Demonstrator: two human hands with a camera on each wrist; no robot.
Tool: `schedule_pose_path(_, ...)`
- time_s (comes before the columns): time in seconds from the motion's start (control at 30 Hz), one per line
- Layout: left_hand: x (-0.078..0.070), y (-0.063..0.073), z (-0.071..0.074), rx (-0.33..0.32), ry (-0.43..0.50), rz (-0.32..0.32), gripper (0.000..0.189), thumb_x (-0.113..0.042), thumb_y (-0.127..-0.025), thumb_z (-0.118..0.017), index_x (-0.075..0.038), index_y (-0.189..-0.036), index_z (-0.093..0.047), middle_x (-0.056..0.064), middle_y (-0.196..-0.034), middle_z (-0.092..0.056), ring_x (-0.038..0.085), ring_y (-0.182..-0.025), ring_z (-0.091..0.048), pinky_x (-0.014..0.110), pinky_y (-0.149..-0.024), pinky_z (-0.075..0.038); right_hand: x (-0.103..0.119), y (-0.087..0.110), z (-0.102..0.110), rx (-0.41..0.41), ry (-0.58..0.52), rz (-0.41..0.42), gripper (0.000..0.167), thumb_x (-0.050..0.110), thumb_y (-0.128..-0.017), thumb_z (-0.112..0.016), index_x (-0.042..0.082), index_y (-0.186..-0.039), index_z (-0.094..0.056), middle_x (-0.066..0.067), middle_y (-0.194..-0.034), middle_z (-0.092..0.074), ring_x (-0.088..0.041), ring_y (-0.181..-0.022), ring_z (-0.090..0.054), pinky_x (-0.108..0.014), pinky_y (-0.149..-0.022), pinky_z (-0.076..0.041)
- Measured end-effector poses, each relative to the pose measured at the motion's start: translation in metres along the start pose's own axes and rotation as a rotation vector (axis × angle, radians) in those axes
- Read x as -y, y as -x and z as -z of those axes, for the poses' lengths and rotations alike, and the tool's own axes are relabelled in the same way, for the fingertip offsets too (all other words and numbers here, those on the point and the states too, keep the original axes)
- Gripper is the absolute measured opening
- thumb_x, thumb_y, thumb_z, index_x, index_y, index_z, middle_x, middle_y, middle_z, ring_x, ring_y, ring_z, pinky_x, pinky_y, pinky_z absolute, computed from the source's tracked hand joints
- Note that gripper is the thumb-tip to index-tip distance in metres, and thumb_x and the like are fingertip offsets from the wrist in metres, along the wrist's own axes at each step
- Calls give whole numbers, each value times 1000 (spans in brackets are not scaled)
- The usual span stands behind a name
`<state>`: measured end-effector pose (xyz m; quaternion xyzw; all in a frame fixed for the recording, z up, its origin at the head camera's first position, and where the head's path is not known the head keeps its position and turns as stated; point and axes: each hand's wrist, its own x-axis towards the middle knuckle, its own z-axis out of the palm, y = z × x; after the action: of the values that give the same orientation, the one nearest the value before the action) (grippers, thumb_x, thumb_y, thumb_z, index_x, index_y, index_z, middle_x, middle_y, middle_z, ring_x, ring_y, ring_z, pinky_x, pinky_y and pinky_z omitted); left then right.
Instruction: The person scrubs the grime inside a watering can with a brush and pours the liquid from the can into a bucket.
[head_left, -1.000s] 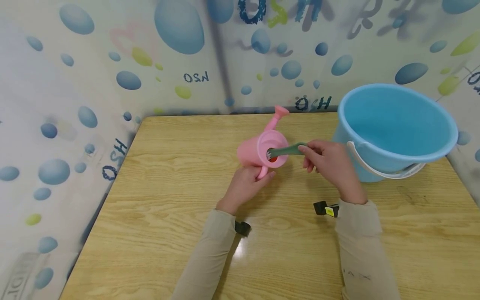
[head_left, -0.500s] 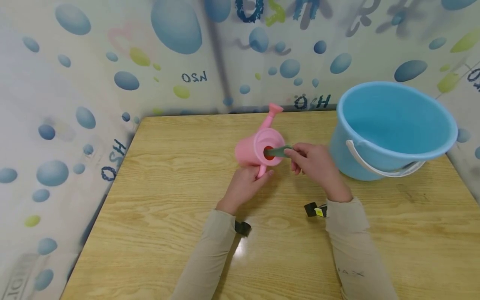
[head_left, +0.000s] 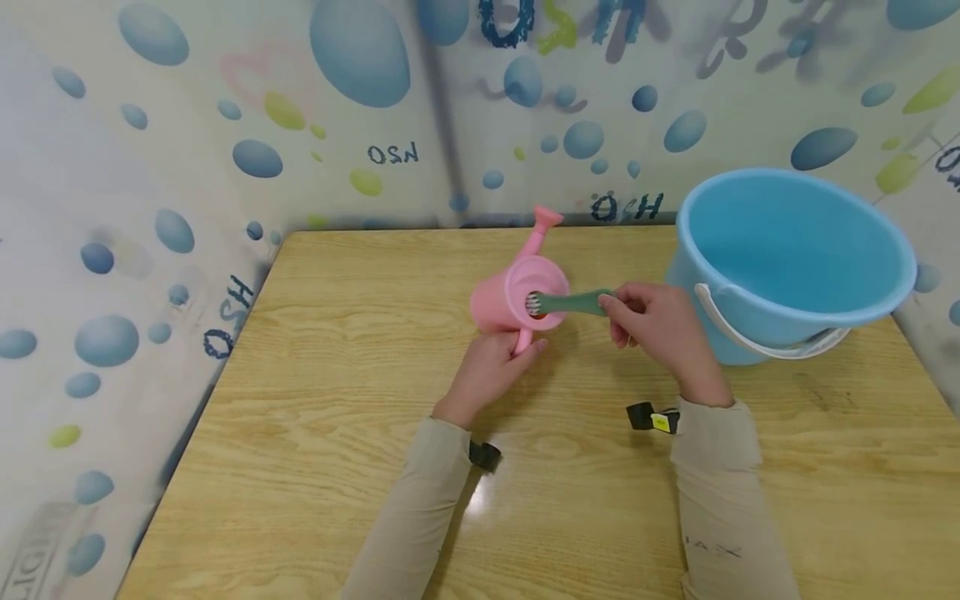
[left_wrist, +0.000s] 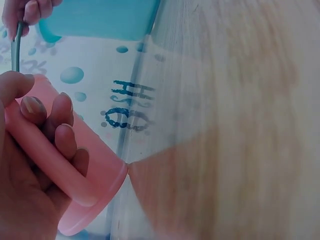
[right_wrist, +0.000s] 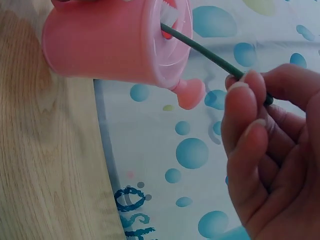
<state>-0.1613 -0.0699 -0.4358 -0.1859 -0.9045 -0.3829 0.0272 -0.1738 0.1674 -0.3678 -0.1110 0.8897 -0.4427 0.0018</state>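
A pink watering can [head_left: 495, 302] is tipped over so its round opening faces the right hand, its spout pointing to the back. My left hand [head_left: 486, 375] grips the can by its handle, fingers curled round it in the left wrist view. Between thumb and fingertips, my right hand [head_left: 663, 333] pinches the end of a green-handled brush [head_left: 573, 303]. White bristles sit at the can's opening, as the right wrist view also shows. Something red shows inside the can behind the bristles; what it is cannot be made out.
A large blue bucket [head_left: 690, 283] with a white handle stands at the right of the wooden table [head_left: 322, 358]. Behind the table hangs a white sheet [head_left: 300, 75] with blue drops and lettering.
The right hand pushed the brush deeper into the can, then drew it back to the right so the bristles show again. The can shifted slightly left.
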Motion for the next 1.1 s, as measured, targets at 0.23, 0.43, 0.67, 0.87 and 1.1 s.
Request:
schedule_pose_path(0.23, 0, 0, -1, -7, 1, 5, 47, -53, -85, -46, -17, -56, -41, -8, -47, -35, 5, -42, -33, 22, -39, -27, -2, 0, 4, 116, -66, -27, 41, 43, -86, -52, 5, -74, -59, -7, -60, -57, -21, -56, -56, -33, -55, -47)
schedule_pose_path(0.43, 1, 0, -2, -13, -3, 3, 48, -56, -84, -45, -17, -55, -41, -8, -47, -34, 5, -42, -33, 22, -40, -28, -6, -3, 2, 190, -102, -54, 39, 43, -87, -52, 6, -75, -59, -9, -62, -57, -22, -58, -57, -35, -58, -48)
schedule_pose_path(0.67, 2, 0, -2, -25, -22, 0, 45, -50, -84, -50, -18, -55, -42, -9, -47, -35, 5, -43, -35, 22, -41, -29, -9, -7, -6, 248, -179, -46, 37, 41, -88, -50, 6, -83, -61, -11, -60, -55, -26, -57, -54, -38, -56, -47)
schedule_pose_path(0.87, 3, 0, -3, -29, -18, -3, 42, -45, -84, -54, -18, -54, -42, -10, -47, -34, 4, -44, -34, 22, -42, -29, -1, -8, -21, 259, -162, -30, 37, 43, -88, -50, 9, -78, -59, -9, -57, -54, -24, -54, -52, -37, -54, -44)
schedule_pose_path(1.1, 2, 0, -3, -22, -16, -9, 42, -43, -83, -55, -18, -53, -40, -10, -46, -32, 4, -43, -32, 21, -42, -27, 3, -9, -33, 242, -165, -37, 38, 48, -85, -51, 12, -79, -60, -10, -54, -51, -25, -51, -53, -36, -52, -44)
